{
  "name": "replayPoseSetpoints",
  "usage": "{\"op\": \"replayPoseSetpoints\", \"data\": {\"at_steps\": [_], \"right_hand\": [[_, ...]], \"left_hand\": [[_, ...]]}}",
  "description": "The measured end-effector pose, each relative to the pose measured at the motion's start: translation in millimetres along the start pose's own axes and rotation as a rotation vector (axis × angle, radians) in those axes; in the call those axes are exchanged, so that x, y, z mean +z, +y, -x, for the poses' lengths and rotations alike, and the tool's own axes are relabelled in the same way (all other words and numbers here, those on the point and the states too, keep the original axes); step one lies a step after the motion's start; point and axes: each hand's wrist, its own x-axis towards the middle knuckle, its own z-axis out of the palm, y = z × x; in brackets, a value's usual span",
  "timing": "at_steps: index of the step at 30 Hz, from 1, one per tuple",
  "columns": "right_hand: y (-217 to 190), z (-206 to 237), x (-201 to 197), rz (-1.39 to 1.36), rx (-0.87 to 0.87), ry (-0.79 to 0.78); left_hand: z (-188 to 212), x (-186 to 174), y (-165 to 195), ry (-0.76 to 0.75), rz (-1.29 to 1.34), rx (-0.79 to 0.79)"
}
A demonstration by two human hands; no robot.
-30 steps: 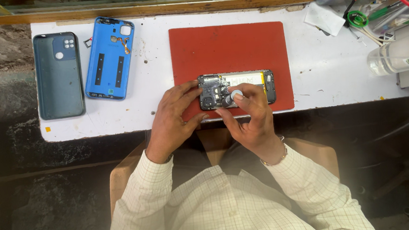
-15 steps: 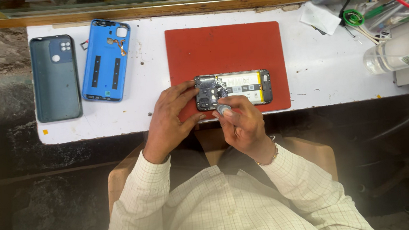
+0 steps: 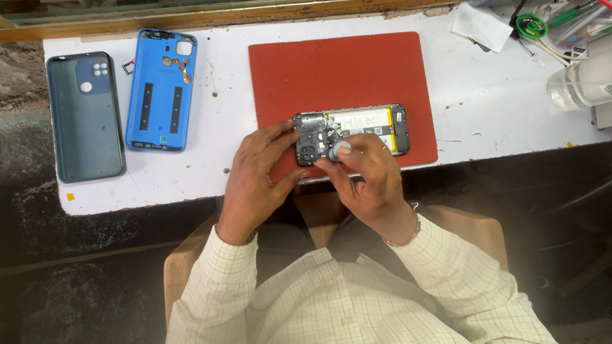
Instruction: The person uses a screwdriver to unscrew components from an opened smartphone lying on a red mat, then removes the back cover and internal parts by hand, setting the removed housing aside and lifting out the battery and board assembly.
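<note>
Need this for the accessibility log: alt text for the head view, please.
A person's left hand steadies an opened phone on a red mat while the right hand presses a small tool onto it. A blue back cover and dark case lie left.

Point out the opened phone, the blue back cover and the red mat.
opened phone [image 3: 382, 121]: head view, on its pale battery.
blue back cover [image 3: 161, 89]: head view, centre of the panel.
red mat [image 3: 338, 71]: head view, bare upper area.

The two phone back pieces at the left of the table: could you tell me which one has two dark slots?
The bright blue back cover, nearer the red mat; the dark teal case beside it is plain.
</note>
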Motion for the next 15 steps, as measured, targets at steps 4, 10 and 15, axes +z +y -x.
{"op": "replayPoseSetpoints", "data": {"at_steps": [4, 10, 15], "right_hand": [[-2.7, 2.8, -8.3, -0.25, 0.124, -0.097], [3.5, -2.2, -5.3, 0.002, 0.038, 0.024], [3.6, -3.7, -13.2, -0.077, 0.046, -0.085]], "left_hand": [[-1.7, -1.1, 1.1, -0.013, 0.001, -0.005], [-0.8, -0.8, 1.2, -0.01, 0.012, -0.014], [-1.8, -0.7, 0.6, 0.0, 0.003, 0.005]]}}
